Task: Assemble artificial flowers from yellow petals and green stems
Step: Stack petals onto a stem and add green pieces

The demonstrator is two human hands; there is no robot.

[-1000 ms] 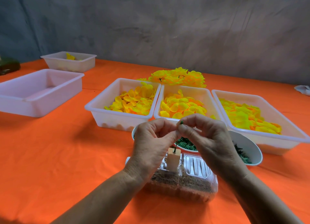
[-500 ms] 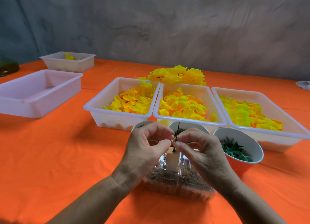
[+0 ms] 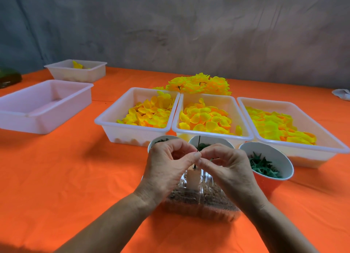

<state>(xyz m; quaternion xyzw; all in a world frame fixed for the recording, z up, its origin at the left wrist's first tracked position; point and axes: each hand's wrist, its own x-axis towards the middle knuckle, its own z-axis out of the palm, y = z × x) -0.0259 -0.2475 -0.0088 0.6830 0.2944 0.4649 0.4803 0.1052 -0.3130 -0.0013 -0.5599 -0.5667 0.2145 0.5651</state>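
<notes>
A thin dark green stem stands upright in a pale block set in a clear box of brown grit. My left hand and my right hand meet at the stem, each pinching it between thumb and forefinger just above the block. Whether a small part sits between the fingertips is hidden. Three white trays hold yellow petals: left, middle, right. Finished yellow flowers lie in a heap behind them.
Three cups of green parts stand behind my hands: left, middle, right red one. An empty white tray and a smaller one sit at the far left on the orange tablecloth.
Both hands slid down the stem from its top to just above the block, so the stem's upper end now shows above my fingers.
</notes>
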